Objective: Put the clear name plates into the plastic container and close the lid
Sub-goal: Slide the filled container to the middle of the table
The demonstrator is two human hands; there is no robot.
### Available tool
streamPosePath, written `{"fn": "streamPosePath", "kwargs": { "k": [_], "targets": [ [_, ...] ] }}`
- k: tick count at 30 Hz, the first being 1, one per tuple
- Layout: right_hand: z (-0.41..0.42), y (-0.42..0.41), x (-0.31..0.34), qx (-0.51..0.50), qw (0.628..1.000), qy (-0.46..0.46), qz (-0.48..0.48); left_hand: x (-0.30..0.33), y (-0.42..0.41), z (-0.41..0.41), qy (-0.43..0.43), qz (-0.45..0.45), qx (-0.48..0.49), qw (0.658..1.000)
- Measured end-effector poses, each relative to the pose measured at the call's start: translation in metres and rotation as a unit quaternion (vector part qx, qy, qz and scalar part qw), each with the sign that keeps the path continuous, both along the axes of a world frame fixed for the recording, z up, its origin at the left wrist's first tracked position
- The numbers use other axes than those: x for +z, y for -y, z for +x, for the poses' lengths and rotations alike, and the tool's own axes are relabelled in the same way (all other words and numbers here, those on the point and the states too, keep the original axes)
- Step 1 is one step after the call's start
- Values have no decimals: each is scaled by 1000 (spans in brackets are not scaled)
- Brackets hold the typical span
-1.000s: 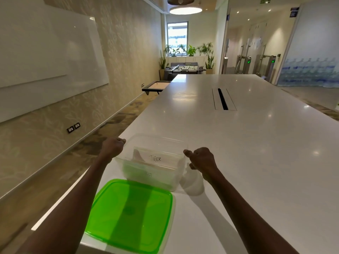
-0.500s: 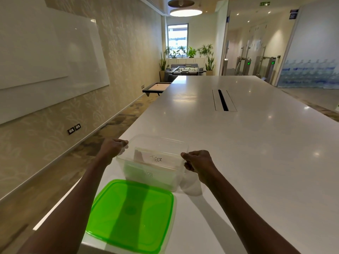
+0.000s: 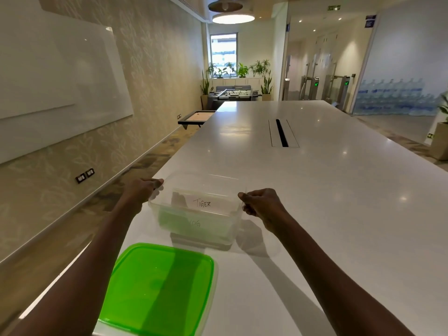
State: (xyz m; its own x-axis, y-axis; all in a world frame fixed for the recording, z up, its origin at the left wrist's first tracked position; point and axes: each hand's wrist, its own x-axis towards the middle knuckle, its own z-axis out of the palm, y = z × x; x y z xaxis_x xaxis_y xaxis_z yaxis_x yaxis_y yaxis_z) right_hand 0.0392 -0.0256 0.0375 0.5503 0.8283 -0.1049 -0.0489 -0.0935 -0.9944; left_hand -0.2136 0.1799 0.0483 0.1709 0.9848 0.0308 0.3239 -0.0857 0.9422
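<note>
The clear name plates already stand inside the square, see-through plastic container, which rests on the long white worktop near its left edge. One plate, facing the camera, reads "TIGER"; another lower down carries writing too faint to read through the wall. By the look of it, the loading step is done and only the closing remains.

The left hand holds the container's left rim, its grip closed on the edge, and the right hand pinches the right rim in the same way. Both arms reach out straight, so the box is steadied between them, probably being set in place or squared up.

The translucent green square lid lies flat on the worktop just in front of the container, nearer the person, untouched and not on the box. It has yet to be lifted, laid over the rim and pressed shut.

How many plates are inside cannot be counted: they overlap and their clear material blends with the walls. The lid's near edge is cut off by the frame. The fingertips of both hands are partly hidden behind the rim.
</note>
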Motion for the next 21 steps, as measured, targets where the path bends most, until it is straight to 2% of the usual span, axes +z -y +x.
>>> {"fn": "streamPosePath", "kwargs": {
  "k": [10,16,21],
  "targets": [
    [84,54,28,-39,998,57,-1,18,44,82,54,1,-60,997],
    [143,90,25,-75,994,80,-18,14,87,140,108,-19,-76,991],
    [186,115,16,-106,990,89,-39,3,117,185,114,-40,-92,988]
  ]
}}
